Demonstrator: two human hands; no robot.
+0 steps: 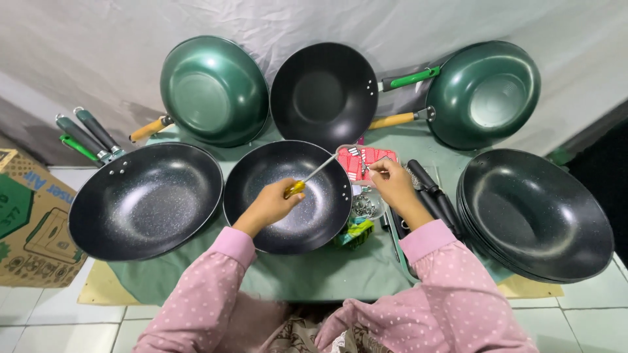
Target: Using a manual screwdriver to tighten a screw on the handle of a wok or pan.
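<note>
My left hand (269, 206) grips a screwdriver (313, 175) by its yellow handle, the shaft pointing up and right over a black speckled wok (261, 178) in the middle of the green mat. Fingers pinched, my right hand (392, 184) hovers at the wok's right rim beside a red-and-white packet (364, 161); what it pinches is too small to tell. Black loose handles (433, 193) lie just right of that hand. A small container of metal screws (364, 206) sits below it.
Another black wok (145, 199) with handles lies left. A stack of black woks (533, 212) is on the right. Two green woks (212, 88) (484, 91) and a black wok (324, 91) lean at the back. A cardboard box (29, 222) stands far left.
</note>
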